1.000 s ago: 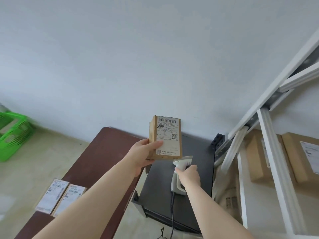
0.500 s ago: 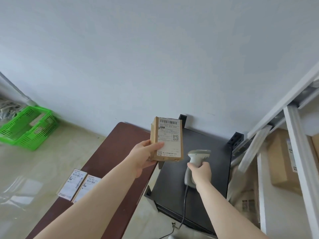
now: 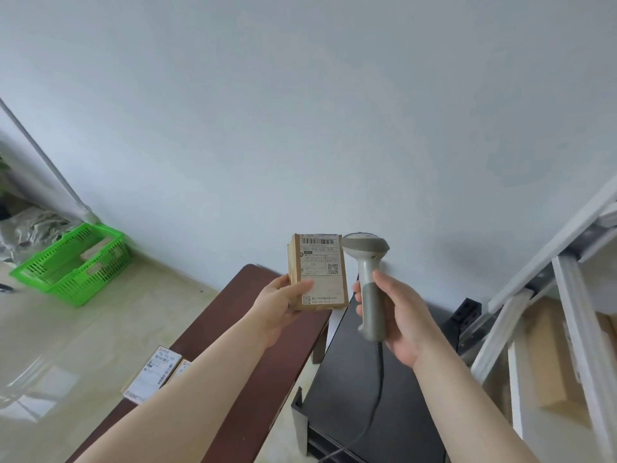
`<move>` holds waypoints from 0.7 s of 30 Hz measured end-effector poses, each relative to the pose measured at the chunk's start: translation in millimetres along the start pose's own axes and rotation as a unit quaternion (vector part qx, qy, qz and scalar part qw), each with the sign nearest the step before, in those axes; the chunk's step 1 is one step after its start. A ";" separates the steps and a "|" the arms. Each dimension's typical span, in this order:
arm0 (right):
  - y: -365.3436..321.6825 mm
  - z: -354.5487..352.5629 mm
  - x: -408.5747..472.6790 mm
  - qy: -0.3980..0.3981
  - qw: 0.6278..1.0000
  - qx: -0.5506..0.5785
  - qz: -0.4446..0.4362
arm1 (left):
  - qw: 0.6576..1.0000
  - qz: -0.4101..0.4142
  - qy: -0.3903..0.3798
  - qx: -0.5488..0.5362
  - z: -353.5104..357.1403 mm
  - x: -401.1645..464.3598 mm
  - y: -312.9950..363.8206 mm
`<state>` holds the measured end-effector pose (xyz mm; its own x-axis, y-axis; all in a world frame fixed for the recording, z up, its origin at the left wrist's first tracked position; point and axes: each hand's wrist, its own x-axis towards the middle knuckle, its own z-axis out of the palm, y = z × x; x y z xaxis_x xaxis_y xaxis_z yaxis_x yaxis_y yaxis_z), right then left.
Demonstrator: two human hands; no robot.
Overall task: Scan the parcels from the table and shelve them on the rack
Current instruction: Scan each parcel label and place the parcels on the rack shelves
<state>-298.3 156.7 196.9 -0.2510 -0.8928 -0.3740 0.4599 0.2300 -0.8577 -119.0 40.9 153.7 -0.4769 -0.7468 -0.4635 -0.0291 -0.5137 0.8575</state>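
The scanning step is in hand: the left hand (image 3: 278, 304) grips a parcel (image 3: 319, 271), the right hand (image 3: 399, 315) grips the scanner (image 3: 369, 282). Next the scanner head must face the barcode.

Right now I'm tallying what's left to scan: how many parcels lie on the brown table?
2: two labelled parcels lie side by side near the brown table's left edge, one left, the other partly behind the forearm. More may be hidden.

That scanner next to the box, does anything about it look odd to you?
Slightly. The right hand grips the scanner upright beside the parcel in the left hand, so its head is level with the label's barcode but seems not to face it. Nothing looks damaged or spilled.
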 end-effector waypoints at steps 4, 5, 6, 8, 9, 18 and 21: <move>-8.7 30.1 -9.8 -0.011 1.000 -0.006 -0.013 | 1.000 0.008 0.008 -0.013 6.6 -7.4 11.3; -9.0 35.3 -10.9 -0.009 1.000 -0.001 -0.014 | 1.000 0.006 0.009 -0.004 8.9 -11.1 14.4; -8.8 39.5 -11.2 -0.006 1.000 0.005 -0.016 | 1.000 0.005 0.012 0.000 10.6 -14.1 16.5; -8.2 44.7 -11.8 -0.001 1.000 0.010 -0.018 | 1.000 0.007 0.015 -0.002 11.4 -15.4 17.2; -8.3 46.7 -12.3 -0.001 1.000 0.012 -0.018 | 1.000 0.007 0.016 -0.001 11.6 -15.7 17.2; -15.4 55.7 -16.7 -0.009 0.999 0.038 -0.015 | 1.000 0.006 0.019 -0.005 17.5 -21.9 27.6; -18.8 53.9 -18.9 -0.015 0.999 0.028 -0.019 | 1.000 0.007 0.013 -0.010 21.4 -23.6 29.6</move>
<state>-256.3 148.4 239.1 -0.2443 -0.9117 -0.3304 0.4972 0.1748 -0.8498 -127.4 52.3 194.8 -0.4535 -0.7649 -0.4575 -0.0041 -0.5115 0.8593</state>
